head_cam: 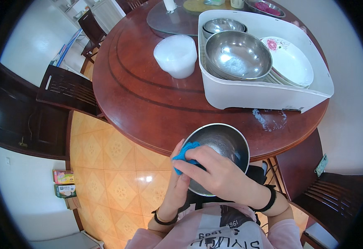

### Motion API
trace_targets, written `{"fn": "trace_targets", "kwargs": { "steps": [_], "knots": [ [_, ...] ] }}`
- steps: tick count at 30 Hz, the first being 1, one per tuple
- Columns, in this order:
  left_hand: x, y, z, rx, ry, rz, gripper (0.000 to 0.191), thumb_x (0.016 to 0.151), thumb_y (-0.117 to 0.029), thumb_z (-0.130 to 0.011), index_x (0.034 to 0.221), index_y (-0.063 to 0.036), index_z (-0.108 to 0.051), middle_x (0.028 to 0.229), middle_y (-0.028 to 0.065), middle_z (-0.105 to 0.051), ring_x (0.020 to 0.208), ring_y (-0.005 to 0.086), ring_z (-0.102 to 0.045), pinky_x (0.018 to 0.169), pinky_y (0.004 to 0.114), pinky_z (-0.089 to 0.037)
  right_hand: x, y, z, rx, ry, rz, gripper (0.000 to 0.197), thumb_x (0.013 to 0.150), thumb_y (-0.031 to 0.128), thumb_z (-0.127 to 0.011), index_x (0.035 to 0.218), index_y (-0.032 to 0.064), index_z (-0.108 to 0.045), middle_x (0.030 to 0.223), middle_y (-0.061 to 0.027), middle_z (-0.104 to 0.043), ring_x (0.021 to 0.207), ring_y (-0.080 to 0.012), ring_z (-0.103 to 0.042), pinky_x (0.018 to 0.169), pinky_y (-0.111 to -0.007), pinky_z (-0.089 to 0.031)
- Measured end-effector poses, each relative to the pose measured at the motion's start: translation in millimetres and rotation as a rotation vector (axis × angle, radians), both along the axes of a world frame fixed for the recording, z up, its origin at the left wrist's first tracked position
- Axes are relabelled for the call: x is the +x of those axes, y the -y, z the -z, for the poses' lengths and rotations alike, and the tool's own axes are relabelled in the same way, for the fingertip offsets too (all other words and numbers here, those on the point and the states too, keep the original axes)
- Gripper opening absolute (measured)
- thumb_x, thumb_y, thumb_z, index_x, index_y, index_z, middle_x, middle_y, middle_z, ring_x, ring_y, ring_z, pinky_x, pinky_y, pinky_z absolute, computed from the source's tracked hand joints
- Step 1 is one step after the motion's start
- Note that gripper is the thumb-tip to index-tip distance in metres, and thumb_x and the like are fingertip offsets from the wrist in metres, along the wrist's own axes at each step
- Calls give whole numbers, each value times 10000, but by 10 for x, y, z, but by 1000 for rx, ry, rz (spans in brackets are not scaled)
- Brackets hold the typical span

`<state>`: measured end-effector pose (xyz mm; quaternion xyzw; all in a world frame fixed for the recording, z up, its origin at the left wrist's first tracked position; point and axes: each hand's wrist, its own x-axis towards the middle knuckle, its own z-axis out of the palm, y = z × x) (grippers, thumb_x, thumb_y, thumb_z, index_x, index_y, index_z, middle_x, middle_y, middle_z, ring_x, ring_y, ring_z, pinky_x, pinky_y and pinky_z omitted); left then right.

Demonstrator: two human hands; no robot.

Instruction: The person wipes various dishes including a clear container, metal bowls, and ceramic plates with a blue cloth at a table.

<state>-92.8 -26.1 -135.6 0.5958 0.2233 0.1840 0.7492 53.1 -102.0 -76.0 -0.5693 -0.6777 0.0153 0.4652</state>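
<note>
A stainless steel bowl (222, 137) is held tilted at the near edge of the round table, its inside facing up toward me. My left hand (177, 183) grips the bowl's left side, with the thumb near the rim. In my right hand (211, 172) is a blue cloth (184, 155), pinched between thumb and fingers and pressed over the bowl's left rim. My right hand reaches across the bowl's opening and hides part of its inside. How the left fingers sit under the bowl is hidden.
A white plastic dish rack (231, 96) on the wooden table (144, 115) holds steel bowls (239, 56) and flowered plates (288, 62). Left of it stand white plastic containers (176, 56). Behind is a glass turntable (159, 23). A chair (327, 193) with a phone (321, 165) is at right.
</note>
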Motion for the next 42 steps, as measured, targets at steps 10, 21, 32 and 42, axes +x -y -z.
{"fn": "trace_targets", "kwargs": {
  "steps": [10,21,32,42],
  "knots": [
    [133,106,-185,230,119,-86,854,831,-299,-609,1432,-29,-65,1411,192,-249,1310,268,-290,1069,394,-257,178,-43,-10,43,113,399,376,701,32,-613,1073,-11,-589,906,-116,-531,842,-265,-575,692,-334,-499],
    [118,59,-251,164,124,-84,856,808,-160,-627,1439,-49,-59,1414,181,-247,1304,260,-304,1066,388,-274,273,-36,-7,-2,38,401,369,696,-10,-610,1064,-33,-585,902,-143,-534,824,-292,-561,712,-353,-483],
    [108,-102,-303,11,95,19,1070,749,-751,-439,1443,-1,-123,1415,138,-300,1295,214,-320,1067,356,-252,6,32,-92,-65,-55,-65,384,691,22,-614,1074,-1,-598,963,-110,-527,854,-268,-564,731,-345,-492],
    [66,-318,-327,-69,136,132,728,953,-500,-331,1437,9,-141,1443,168,-257,1332,228,-271,1079,337,-216,42,58,-69,-295,-105,-425,312,686,29,-601,997,19,-629,953,-75,-529,904,-230,-527,797,-318,-465]
  ]
}}
